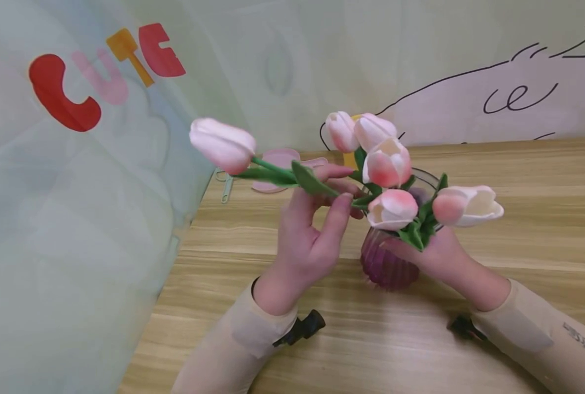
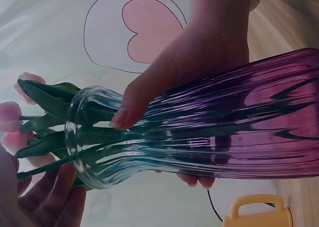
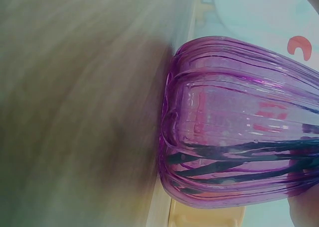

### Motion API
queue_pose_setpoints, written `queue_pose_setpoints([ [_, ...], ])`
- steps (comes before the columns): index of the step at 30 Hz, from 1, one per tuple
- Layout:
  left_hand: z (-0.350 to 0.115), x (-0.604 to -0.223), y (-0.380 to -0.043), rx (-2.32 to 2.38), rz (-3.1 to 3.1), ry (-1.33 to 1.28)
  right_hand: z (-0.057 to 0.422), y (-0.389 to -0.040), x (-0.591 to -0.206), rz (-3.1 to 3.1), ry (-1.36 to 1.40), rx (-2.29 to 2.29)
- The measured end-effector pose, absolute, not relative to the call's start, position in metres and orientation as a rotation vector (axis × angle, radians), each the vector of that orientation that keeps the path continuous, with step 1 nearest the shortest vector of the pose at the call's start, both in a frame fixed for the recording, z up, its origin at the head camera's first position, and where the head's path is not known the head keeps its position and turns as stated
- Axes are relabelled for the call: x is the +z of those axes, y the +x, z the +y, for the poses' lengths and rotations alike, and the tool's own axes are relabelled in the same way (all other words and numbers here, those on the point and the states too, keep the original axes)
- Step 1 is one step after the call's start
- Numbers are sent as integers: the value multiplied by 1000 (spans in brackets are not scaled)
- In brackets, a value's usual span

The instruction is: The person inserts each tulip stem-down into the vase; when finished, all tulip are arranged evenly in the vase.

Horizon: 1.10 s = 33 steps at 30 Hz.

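Observation:
A ribbed glass vase (image 1: pixel 388 265), clear at its flared mouth and purple toward its base, stands upright on the wooden table. My right hand (image 1: pixel 445 254) grips it below the rim, its thumb (image 2: pixel 130 105) lying along the glass in the left wrist view. Several artificial pink-white tulips (image 1: pixel 388 162) lean out of the mouth, and their dark green stems (image 3: pixel 234 160) show through the purple glass. With thumb and fingers my left hand (image 1: pixel 304 235) pinches a tulip (image 1: pixel 223 145) by its leafy stem, right at the rim. That bloom points left.
Behind the hands lie a flat pink item (image 1: pixel 274 183) and a small mint-green clip-like piece (image 1: pixel 226 189). A yellow object with a handle (image 2: pixel 261 216) stands beyond the vase. Printed backdrop sheets (image 1: pixel 272 33) close off the table's back and left sides.

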State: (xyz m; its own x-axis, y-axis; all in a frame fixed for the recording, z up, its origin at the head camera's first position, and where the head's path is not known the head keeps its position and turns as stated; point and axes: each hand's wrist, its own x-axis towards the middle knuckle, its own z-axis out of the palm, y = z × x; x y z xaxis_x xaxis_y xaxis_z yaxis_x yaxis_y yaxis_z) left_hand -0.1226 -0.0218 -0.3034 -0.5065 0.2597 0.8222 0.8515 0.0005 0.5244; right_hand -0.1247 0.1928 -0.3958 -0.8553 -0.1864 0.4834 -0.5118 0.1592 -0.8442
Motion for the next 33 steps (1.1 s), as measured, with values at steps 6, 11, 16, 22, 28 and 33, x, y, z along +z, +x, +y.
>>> queue_pose_setpoints([
  [6, -24, -300, -119, -1553, -1784, -1162, 192, -127, -393, -2135, 717, 1761],
  [11, -26, -299, -119, -1550, -1774, -1147, 192, -126, -394, -2145, 707, 1752],
  [16, -27, -298, -119, -1531, -1778, -1082, 192, -123, -395, -2199, 664, 1749],
  [22, -28, -298, -120, -1591, -1761, -1008, 192, -123, -396, -2175, 666, 1766],
  [28, -29, -299, -121, -1689, -1746, -990, 192, -123, -397, -2171, 661, 1782],
  [33, -29, -301, -125, -1670, -1784, -992, 192, -124, -398, -2153, 662, 1786],
])
